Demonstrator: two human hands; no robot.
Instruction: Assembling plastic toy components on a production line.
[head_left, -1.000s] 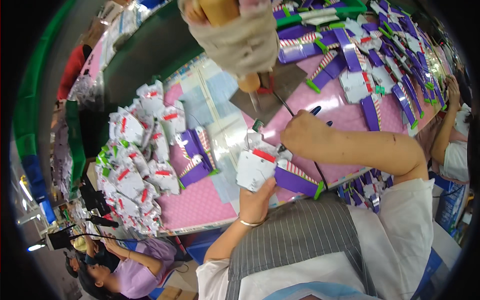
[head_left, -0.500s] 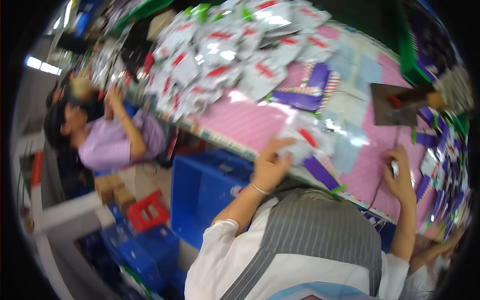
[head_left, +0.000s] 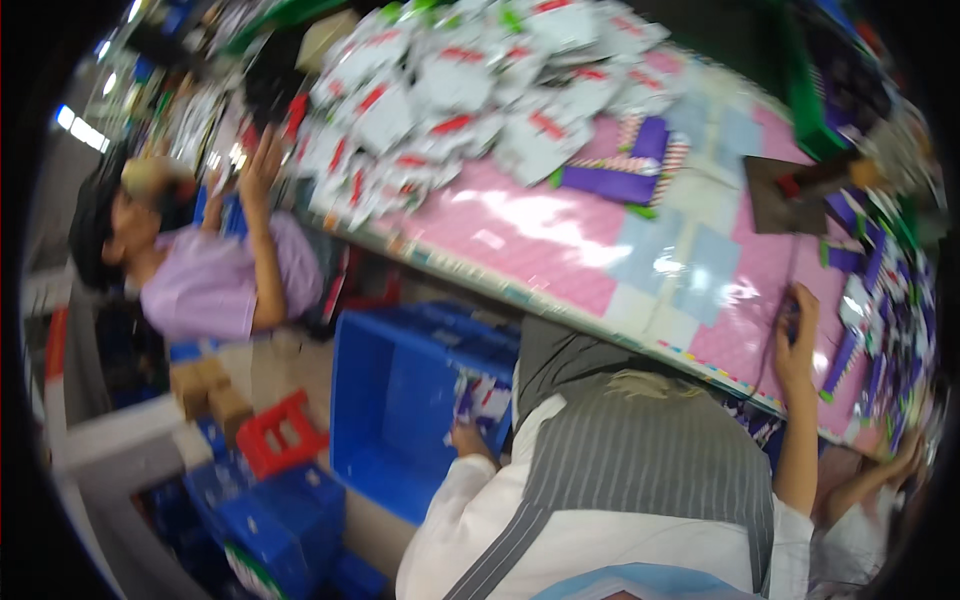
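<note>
My left hand [head_left: 470, 440] is down at the right side of a blue crate [head_left: 375, 400] below the table edge. Its fingers are closed on a shiny purple and white packet [head_left: 484, 402], which shows above the hand inside the crate. Over the table's right part, my right hand [head_left: 797, 325] is curled around a small dark thing with a thin cord; its kind cannot be made out. Purple packets with striped edges [head_left: 615, 182] lie on the pink table cover [head_left: 530, 235], beside a large heap of silvery white packets [head_left: 450, 85] with red labels.
A dark square plate [head_left: 785, 195] with a block on it stands at the right, near a green-rimmed bin [head_left: 812, 110]. Several purple packets [head_left: 870, 320] pile along the right edge. To the left are a co-worker in lilac [head_left: 205, 285], a red stool [head_left: 282, 435] and blue boxes [head_left: 270, 510].
My left hand has moved from the table edge down to the blue crate, and the white and purple packet has left the table with it. The right hand stays near its place.
</note>
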